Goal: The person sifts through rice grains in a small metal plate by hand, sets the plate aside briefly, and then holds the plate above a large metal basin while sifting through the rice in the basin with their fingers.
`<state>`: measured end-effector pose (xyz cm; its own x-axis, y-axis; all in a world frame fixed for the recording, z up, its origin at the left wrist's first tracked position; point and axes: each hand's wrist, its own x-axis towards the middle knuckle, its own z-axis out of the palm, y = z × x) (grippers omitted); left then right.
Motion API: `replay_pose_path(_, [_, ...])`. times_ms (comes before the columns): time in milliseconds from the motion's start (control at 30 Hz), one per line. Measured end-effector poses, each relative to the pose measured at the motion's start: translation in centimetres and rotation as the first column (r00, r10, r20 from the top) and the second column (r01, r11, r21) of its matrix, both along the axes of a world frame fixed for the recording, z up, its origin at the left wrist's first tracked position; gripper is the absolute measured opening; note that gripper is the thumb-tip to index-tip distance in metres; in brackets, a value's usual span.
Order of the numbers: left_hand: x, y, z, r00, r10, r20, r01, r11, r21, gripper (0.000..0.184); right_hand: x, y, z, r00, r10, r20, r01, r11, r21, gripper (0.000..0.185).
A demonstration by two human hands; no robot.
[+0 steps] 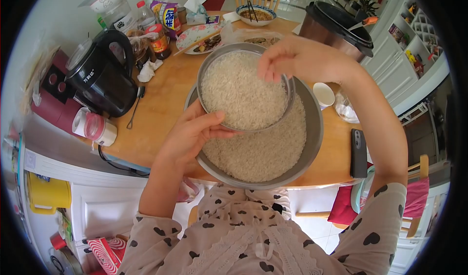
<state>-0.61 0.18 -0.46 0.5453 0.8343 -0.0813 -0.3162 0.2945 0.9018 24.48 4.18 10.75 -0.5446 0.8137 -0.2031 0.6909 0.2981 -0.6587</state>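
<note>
My left hand (195,134) grips the near left rim of a round, shallow metal bowl (204,73) filled with white rice (243,90), the thumb over the edge and the fingers underneath. This bowl is held above a larger metal basin (318,133), which has more rice (256,155) spread in it. Over the far right rim of the smaller bowl hovers my right hand (304,58). Its fingers are bent and pinched together, pointing down at the rice; whatever may be between the fingertips is too small to see.
A black kettle (105,75) stands left, beside jars and bottles. Behind the bowls are a plate of food (197,35) and a soup bowl with chopsticks (256,16). To the right are a pressure cooker (336,29), a paper cup (323,94) and a phone (359,153).
</note>
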Motion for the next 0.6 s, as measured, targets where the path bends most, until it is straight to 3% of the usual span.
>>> replay_pose_path(100, [0.2,-0.1,0.3,1.000,-0.003,-0.013,0.003,1.000,-0.006,0.052,-0.4,-0.7,-0.6,1.000,0.009,-0.008,-0.009,1.000,-0.007,0.025])
replay_pose_path(200, [0.1,0.0,0.3,1.000,-0.010,-0.020,0.010,1.000,-0.010,0.051,0.2,0.1,-1.4,0.998,-0.048,0.037,0.037,0.963,0.267,0.026])
replay_pose_path(300, [0.1,0.0,0.0,0.999,0.025,-0.031,-0.026,0.999,-0.018,0.049,-0.5,-0.5,-0.9,0.999,0.027,0.026,-0.034,0.943,0.331,0.028])
replay_pose_path(367, [0.0,0.0,-0.4,0.999,0.024,-0.025,-0.025,0.998,-0.061,0.047,-1.8,-1.1,-1.5,0.986,0.151,-0.064,-0.139,0.977,0.164,0.028])
replay_pose_path(400, [0.2,-0.1,-0.5,0.999,0.036,0.009,-0.036,0.998,-0.058,0.045,-2.0,-1.2,-2.2,0.965,0.223,-0.136,-0.198,0.965,0.175,0.028])
replay_pose_path(433, [0.3,-0.2,-0.6,0.998,0.026,0.048,-0.023,0.998,-0.060,0.043,-2.5,-1.7,-2.1,0.974,0.207,-0.090,-0.173,0.942,0.288,0.028])
replay_pose_path(467, [-0.1,-0.1,-1.3,0.999,0.034,0.031,-0.033,0.999,-0.024,0.037,-2.8,-1.4,-3.0,0.983,0.169,-0.069,-0.113,0.862,0.494,0.027])
replay_pose_path(500, [-0.7,0.1,-2.1,0.997,-0.009,0.080,0.007,1.000,0.031,0.033,-2.7,-1.0,-4.2,0.980,0.141,-0.137,0.003,0.687,0.727,0.026])
replay_pose_path(533, [-1.7,0.9,-3.1,0.999,0.049,0.003,-0.049,0.999,-0.014,0.033,-2.7,-1.2,-4.4,0.977,0.080,-0.200,0.134,0.498,0.857,0.026])
replay_pose_path(600, [-2.2,2.0,-3.2,0.997,0.057,-0.048,-0.054,0.997,0.060,0.039,-3.2,-1.1,-4.8,0.974,-0.039,-0.222,0.217,0.434,0.875,0.022])
